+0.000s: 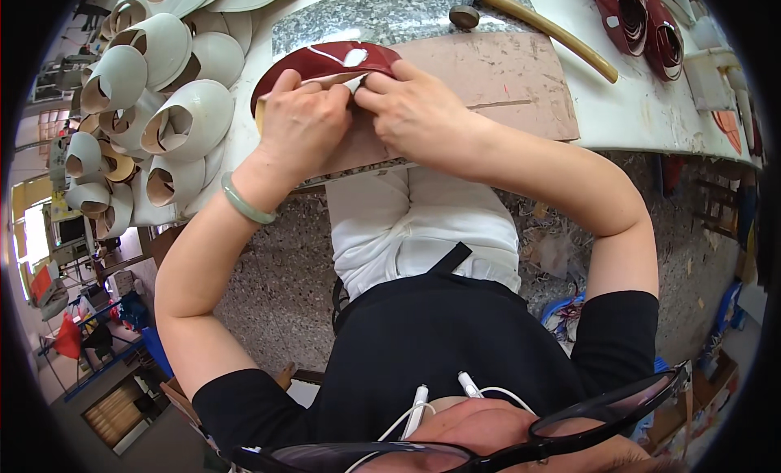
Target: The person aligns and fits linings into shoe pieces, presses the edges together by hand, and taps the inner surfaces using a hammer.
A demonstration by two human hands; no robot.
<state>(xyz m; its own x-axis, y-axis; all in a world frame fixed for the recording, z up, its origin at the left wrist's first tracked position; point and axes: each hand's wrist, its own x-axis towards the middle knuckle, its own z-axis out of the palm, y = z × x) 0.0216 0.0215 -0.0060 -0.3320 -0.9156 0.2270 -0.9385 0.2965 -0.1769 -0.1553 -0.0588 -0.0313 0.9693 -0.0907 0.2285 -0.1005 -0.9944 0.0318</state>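
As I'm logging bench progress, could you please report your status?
Left hand, right hand: fingers gripping glossy red piece. Hammer farther right, apart from both hands.

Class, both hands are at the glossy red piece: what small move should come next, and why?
Probably a light press on the near edge with the right hand while the left hand steadies the red piece: both hands' bent fingers sit close together there, and the hammer lies untouched.
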